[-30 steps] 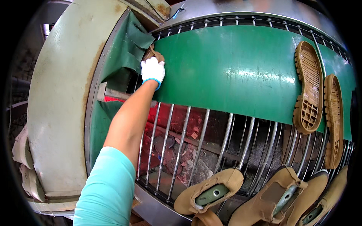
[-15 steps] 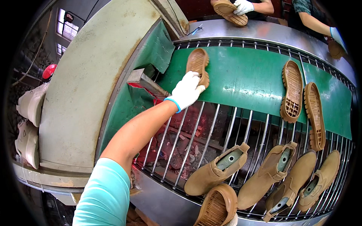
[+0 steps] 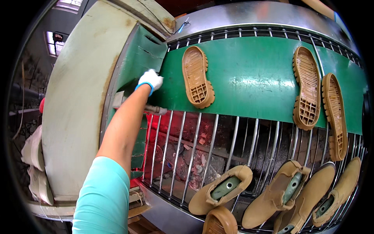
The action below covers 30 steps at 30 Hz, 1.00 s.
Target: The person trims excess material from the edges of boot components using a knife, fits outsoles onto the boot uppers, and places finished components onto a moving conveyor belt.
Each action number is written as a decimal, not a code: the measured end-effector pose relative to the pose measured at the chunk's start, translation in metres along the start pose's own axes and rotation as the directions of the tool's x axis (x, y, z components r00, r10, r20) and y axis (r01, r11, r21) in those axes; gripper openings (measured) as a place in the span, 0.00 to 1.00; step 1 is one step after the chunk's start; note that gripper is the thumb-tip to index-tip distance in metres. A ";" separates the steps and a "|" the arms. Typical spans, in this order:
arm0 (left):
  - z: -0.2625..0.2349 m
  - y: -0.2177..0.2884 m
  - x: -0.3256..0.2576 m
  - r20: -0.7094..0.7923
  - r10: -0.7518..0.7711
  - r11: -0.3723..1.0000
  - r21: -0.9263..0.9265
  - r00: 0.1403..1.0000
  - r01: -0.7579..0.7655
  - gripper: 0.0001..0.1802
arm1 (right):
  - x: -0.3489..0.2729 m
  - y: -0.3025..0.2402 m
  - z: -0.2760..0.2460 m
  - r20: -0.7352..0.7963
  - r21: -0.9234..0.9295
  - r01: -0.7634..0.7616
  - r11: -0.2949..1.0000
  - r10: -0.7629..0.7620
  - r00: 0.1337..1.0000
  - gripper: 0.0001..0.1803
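Observation:
My left hand [image 3: 151, 80], in a white glove with a blue cuff, is at the green flap [image 3: 142, 52] by the left end of the green belt sheet [image 3: 249, 78]. Its fingers look bunched but are mostly turned away. To its right, a tan shoe sole [image 3: 195, 76] lies by itself on the sheet, tread down. Two more soles, one [image 3: 307, 87] broad side up and another [image 3: 335, 117] tilted, rest farther right. At the lower edge another brown sole [image 3: 219, 221] shows only in part. My right hand is out of view.
Several tan ankle boots with green lasts, one boot [image 3: 206, 197] nearest, lie on the metal rollers [image 3: 196, 148] at the lower right. A pale machine housing [image 3: 82, 97] stands at left, with white shoes [image 3: 34, 150] beside it. A co-worker's arm [image 3: 317, 6] shows at top right.
My left hand has let go of the sole on the green sheet and moved left to the flap. The white glove beside the lower-edge sole has gone out of view.

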<state>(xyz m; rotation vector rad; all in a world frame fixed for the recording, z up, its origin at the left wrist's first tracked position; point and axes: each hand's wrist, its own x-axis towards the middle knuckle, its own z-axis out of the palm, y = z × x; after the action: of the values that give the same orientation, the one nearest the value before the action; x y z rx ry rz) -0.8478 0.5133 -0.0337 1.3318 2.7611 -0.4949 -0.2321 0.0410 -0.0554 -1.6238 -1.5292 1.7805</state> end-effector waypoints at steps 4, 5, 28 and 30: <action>0.012 -0.042 0.084 -0.034 -0.347 0.925 -0.174 0.937 0.337 0.37 | -0.011 0.021 0.013 0.006 0.028 0.133 0.991 -0.134 0.991 0.41; 0.011 -0.057 0.109 0.083 -0.383 0.907 -0.156 0.920 0.391 0.34 | -0.008 0.022 0.007 0.130 0.084 0.121 0.989 -0.132 0.983 0.41; -0.008 -0.033 0.097 -0.128 -0.155 0.985 -0.090 0.980 0.144 0.23 | 0.010 0.009 0.008 0.077 0.004 0.069 0.998 -0.069 0.995 0.47; -0.026 -0.016 0.084 -0.078 -0.078 0.997 -0.027 0.994 0.076 0.23 | -0.006 0.019 0.020 0.029 -0.020 0.101 0.995 -0.100 0.995 0.48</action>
<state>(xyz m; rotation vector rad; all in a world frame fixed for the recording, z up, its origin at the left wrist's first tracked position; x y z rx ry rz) -0.9103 0.5750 -0.0194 1.2709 2.8817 -0.4207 -0.2395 0.0193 -0.0713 -1.5094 -1.6176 1.7462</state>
